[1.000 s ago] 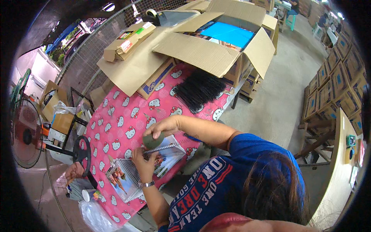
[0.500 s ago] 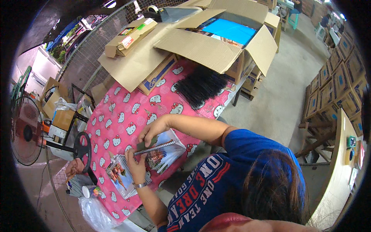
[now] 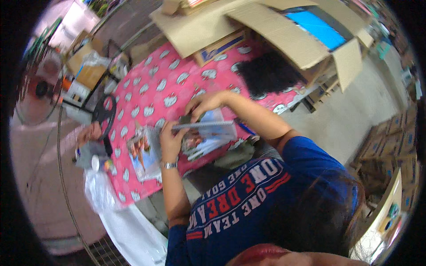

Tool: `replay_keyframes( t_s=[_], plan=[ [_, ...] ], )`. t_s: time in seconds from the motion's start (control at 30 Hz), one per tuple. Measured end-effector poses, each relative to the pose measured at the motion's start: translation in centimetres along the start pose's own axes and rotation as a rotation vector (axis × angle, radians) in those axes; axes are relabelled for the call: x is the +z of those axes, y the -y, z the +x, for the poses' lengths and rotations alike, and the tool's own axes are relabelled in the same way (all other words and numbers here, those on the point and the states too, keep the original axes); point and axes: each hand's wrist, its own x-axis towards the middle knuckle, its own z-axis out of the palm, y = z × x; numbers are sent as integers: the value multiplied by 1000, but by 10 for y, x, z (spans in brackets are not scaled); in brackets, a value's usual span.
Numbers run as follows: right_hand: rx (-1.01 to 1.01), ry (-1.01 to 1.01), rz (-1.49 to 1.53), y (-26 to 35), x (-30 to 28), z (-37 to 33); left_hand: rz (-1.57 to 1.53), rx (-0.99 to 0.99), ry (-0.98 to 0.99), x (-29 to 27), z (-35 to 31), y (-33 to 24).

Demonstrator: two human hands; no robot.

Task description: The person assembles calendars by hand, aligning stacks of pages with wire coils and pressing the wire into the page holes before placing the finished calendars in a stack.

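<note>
Two wire-bound booklets with photo covers rest on a pink patterned tablecloth (image 3: 171, 101). The right booklet (image 3: 206, 137) has its spiral edge along the top; the left booklet (image 3: 144, 155) lies tilted beside it. My left hand (image 3: 171, 141), with a metal watch at the wrist, is closed on the left end of the right booklet's spiral edge, thumb in front. Just above that edge, my right hand (image 3: 206, 105) has its fingers bent together over a small dark patch. What it pinches there is too blurred to name.
A bundle of thin black strands (image 3: 268, 73) lies beyond my right forearm. Behind it stands an open carton (image 3: 284, 37) with blue contents. Left of the table are a fan (image 3: 42, 88), a white cup (image 3: 95, 162) and a clear plastic bag (image 3: 100, 188). Stacked boxes (image 3: 386, 150) stand at right.
The whole view has shifted and blurred as my head turned. My left hand still grips the booklet's spiral edge, and my right hand stays just above it.
</note>
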Motion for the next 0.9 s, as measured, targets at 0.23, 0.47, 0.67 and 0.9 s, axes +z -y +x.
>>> replay_keyframes(
  t_s=[0.23, 0.47, 0.67, 0.9],
  plan=[
    [557, -884, -652, -98, -18, -37, -77, -99, -188, 9, -7, -13],
    [-73, -1434, -217, -59, -49, -86, -301, -348, -282, 13, -23, -5],
    [66, -529, -1240, 61, 33, -25, -38, 3, -412, 37, -14, 15],
    [0, -496, -1322, 50, 48, -1, -124, -152, -420, 32, -27, 2]
  ],
)
